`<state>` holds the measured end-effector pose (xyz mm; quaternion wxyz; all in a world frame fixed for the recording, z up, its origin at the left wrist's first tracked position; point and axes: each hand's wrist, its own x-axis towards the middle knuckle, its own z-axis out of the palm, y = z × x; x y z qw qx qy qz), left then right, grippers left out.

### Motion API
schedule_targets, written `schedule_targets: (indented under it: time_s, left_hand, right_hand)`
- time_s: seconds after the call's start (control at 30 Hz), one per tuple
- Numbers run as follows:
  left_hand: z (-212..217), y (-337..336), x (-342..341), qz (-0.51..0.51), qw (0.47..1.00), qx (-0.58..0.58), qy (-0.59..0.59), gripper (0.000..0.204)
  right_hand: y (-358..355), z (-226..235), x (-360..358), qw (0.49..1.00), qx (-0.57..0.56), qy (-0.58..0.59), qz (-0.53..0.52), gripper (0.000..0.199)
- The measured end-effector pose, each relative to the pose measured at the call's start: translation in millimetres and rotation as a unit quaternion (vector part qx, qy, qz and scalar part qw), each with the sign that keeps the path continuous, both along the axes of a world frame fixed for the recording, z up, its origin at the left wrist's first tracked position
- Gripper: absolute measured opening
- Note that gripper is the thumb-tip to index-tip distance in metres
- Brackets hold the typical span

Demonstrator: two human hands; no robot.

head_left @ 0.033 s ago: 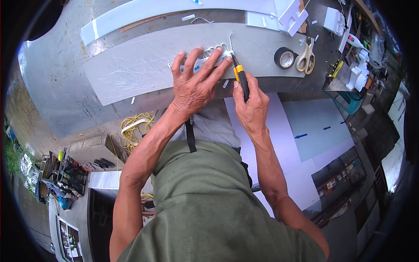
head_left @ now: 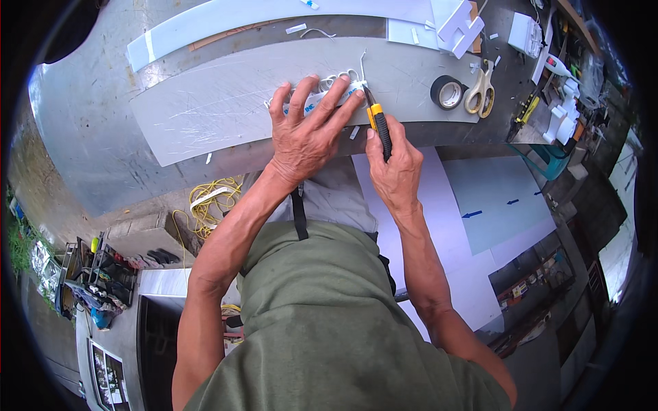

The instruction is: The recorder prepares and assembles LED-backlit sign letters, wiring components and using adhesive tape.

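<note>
My right hand is wrapped round a yellow and black utility knife. Its blade tip meets the right end of a white strip with blue print, close to my left fingertips. With fingers spread, my left hand presses that strip down from above and covers much of it. Thin white curls rise along the strip's far edge, one trailing away past the blade. All this lies on a scratched grey curved board.
Right of the knife are a roll of black tape and scissors. A long white curved panel and a white cut-out piece lie farther back. Tools and another yellow cutter crowd the table's right end. Yellow cord is coiled below, left.
</note>
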<state>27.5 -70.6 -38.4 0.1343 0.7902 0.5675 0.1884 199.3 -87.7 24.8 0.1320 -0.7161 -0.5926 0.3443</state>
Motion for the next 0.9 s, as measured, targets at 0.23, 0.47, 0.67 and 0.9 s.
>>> schedule_targets:
  time_s: [0.23, 0.47, 0.67, 0.9]
  left_hand:
    - [2.6, 0.4, 0.3, 0.001, 1.000, -0.015, -0.012, 0.054]
    - [1.4, 0.1, 0.5, 0.001, 1.000, -0.008, -0.009, 0.055]
    - [3.1, 0.7, 0.2, -0.003, 1.000, -0.018, -0.006, 0.055]
    - [3.2, 0.9, 1.4, 0.001, 1.000, -0.014, -0.009, 0.056]
  right_hand:
    - [0.3, -2.8, 1.5, 1.000, 0.022, -0.004, 0.014, 0.035]
    - [3.1, -2.6, 1.4, 1.000, 0.013, 0.000, 0.014, 0.034]
    - [6.4, -0.6, -0.2, 0.999, 0.020, -0.019, 0.027, 0.034]
    - [5.5, -0.8, -0.1, 1.000, 0.006, -0.016, 0.020, 0.035]
